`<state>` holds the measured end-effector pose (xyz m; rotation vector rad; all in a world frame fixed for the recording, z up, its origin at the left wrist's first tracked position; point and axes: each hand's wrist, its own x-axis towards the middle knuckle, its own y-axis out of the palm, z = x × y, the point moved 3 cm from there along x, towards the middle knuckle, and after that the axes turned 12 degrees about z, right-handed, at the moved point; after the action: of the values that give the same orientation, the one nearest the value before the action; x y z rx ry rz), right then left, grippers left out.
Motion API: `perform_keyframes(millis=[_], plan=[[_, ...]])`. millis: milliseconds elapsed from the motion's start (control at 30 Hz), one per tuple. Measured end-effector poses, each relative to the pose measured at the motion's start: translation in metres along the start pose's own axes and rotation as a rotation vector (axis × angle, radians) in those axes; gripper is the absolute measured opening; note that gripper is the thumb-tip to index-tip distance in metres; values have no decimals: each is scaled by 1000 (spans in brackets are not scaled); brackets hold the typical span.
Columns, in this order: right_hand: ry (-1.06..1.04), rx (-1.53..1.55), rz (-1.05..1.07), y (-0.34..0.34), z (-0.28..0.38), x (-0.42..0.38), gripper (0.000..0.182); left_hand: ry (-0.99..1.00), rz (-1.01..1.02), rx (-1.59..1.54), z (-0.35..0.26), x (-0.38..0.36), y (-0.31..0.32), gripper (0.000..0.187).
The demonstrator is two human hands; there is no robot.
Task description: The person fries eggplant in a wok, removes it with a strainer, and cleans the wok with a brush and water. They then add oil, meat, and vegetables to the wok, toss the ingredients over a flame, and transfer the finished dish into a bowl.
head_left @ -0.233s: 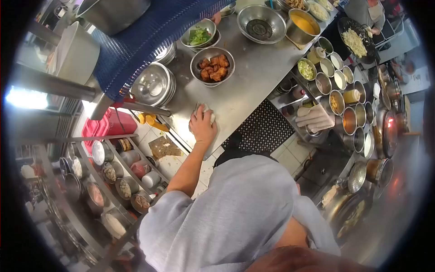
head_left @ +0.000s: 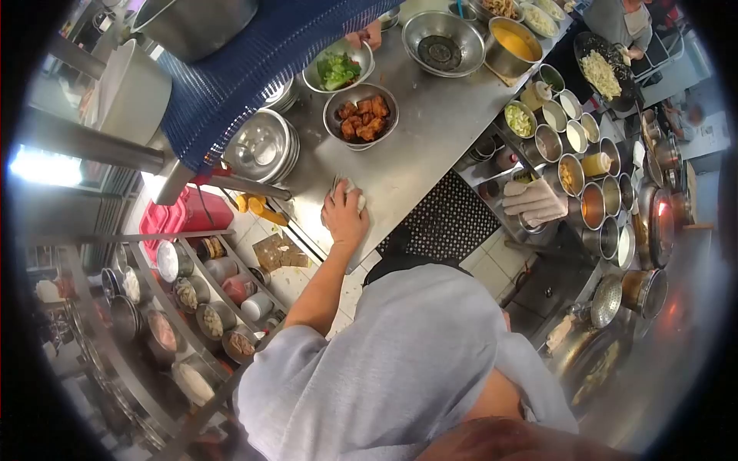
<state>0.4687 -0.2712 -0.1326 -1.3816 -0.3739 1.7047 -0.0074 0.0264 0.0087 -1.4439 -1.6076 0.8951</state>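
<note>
My left hand (head_left: 344, 219) presses down on the steel table (head_left: 415, 173) near its front edge. Its fingers are curled over a crumpled pale cloth (head_left: 358, 200), mostly covered by the hand. Beyond it stands a steel bowl of browned fried pieces (head_left: 363, 117), apart from my hand. To the left of the hand is a stack of steel bowls (head_left: 261, 146). My right hand is out of sight.
Another person's hand (head_left: 369, 36) is at the bowl of lettuce (head_left: 338, 71). A blue mesh mat (head_left: 231, 84) overhangs from a raised shelf. Several food containers (head_left: 592, 203) line the right side. A pink bin (head_left: 188, 211) stands lower left.
The bowl of lettuce has come a little nearer, and more of the other person's hand shows beside it. My left hand and the cloth stay in nearly the same spot.
</note>
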Motion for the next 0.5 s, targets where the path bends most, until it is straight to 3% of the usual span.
perform_keyframes(millis=[267,333,433,500], plan=[[-116,-143,-41,5,-11,3,17,-1,6,4,-2,2,3,42],[78,218,-63,-29,27,-15,17,-3,5,6,-2,2,3,42],[128,285,-37,-14,13,-10,18,0,12,18,-5,3,1,42],[110,253,-28,-37,38,-23,20,7,17,8,-5,3,-2,41]])
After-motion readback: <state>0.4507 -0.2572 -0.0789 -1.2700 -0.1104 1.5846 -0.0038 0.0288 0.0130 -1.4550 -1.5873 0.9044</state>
